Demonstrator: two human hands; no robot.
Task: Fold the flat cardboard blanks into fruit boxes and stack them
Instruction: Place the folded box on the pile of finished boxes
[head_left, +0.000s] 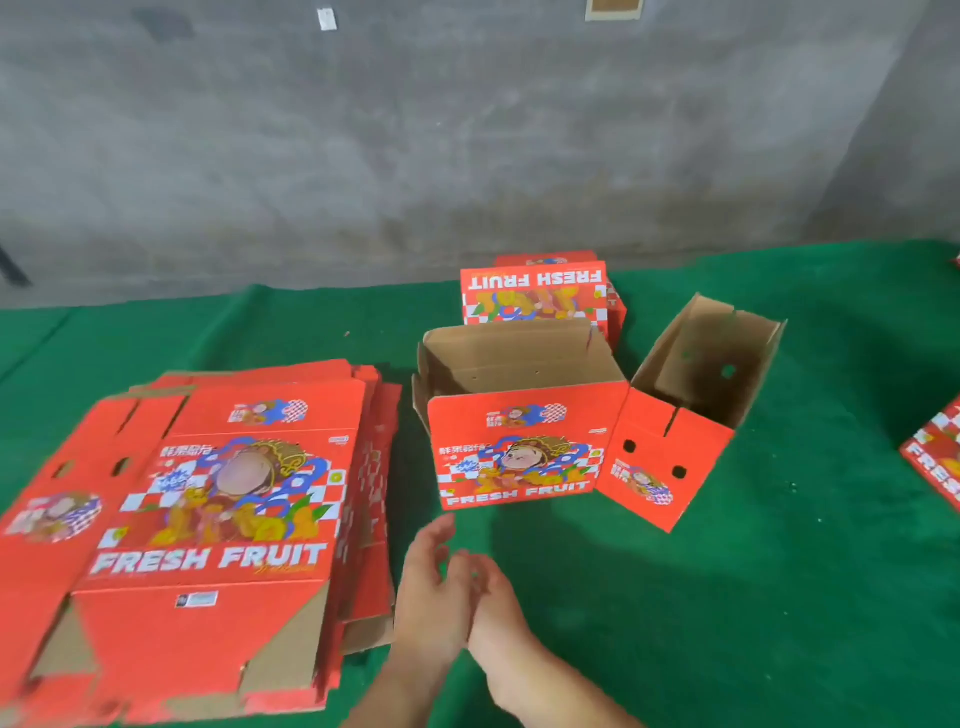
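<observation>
While flat blanks (208, 499) lie leftward, left hand (431, 597) and right hand (488, 597) touch, fingers straight, holding nothing

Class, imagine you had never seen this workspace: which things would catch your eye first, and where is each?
First, the stack of flat blanks at the left, bright red on the green cloth. Next, the half-folded box at the centre, its top open, an end section splayed to its right. Both hands, left hand and right hand, meet empty in front.
</observation>
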